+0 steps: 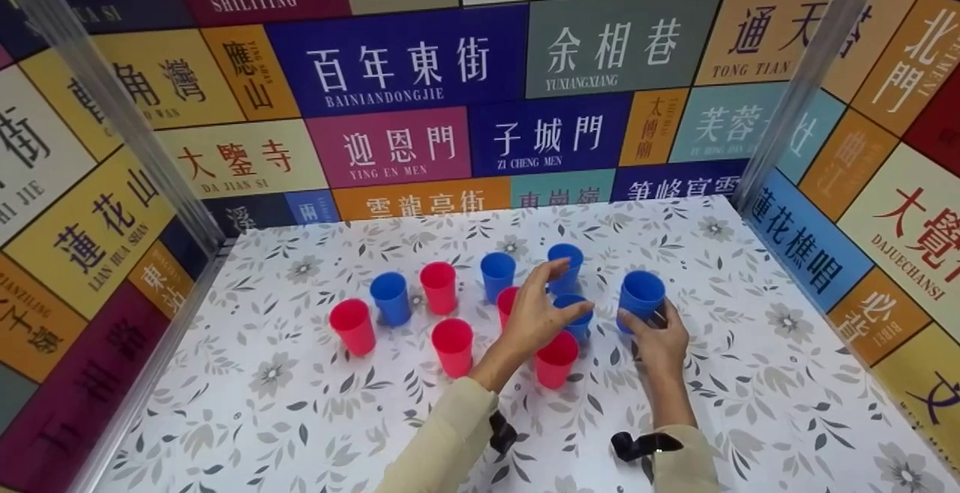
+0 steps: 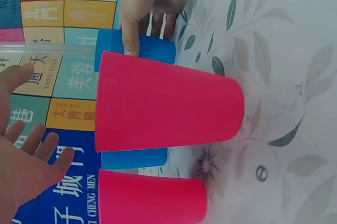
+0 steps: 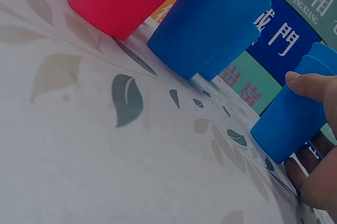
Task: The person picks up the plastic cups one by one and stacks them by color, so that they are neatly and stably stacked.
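My right hand (image 1: 660, 339) grips a blue plastic cup (image 1: 640, 298) at the right of the group, thumb on the near side. Two rims show on it in the right wrist view, as if one blue cup (image 3: 289, 110) sits inside another. My left hand (image 1: 534, 311) hovers over the other cups with thumb and fingers spread, holding nothing. Beneath and around it stand a red cup (image 1: 556, 362), a blue cup (image 1: 576, 318), another blue cup (image 1: 568, 272) and a partly hidden red cup (image 1: 506, 305). In the left wrist view, a red cup (image 2: 168, 105) stands beside the left hand.
Further left stand a blue cup (image 1: 497, 277), a red cup (image 1: 452, 348), another red cup (image 1: 438, 288), a blue cup (image 1: 389, 299) and a red cup (image 1: 352, 328), all mouth up. A white floral cloth (image 1: 285, 418) covers the table. Panels with printed signs (image 1: 397, 65) surround it.
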The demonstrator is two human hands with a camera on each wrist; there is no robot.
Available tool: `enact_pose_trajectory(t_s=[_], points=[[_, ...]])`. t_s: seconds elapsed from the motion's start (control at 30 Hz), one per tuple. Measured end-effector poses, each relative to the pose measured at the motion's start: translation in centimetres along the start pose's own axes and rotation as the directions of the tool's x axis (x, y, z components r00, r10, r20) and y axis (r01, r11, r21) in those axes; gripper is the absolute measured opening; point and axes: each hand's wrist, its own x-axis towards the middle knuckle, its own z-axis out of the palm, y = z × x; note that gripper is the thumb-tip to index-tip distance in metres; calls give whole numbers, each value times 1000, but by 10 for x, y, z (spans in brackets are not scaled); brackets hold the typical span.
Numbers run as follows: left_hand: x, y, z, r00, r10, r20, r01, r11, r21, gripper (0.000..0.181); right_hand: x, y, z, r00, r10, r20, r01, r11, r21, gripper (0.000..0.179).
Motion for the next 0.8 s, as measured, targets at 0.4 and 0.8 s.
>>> enact_pose_trajectory(t_s=[0.4, 0.8], points=[[-8, -21, 4, 998, -49, 24, 51, 995, -88, 71, 0, 0, 1, 1000, 7, -9, -7, 1000, -14, 89], [-3, -25, 16, 993, -114, 22, 112, 992, 61, 80, 0, -1, 0, 1000, 14, -1, -14, 1000, -25, 90]])
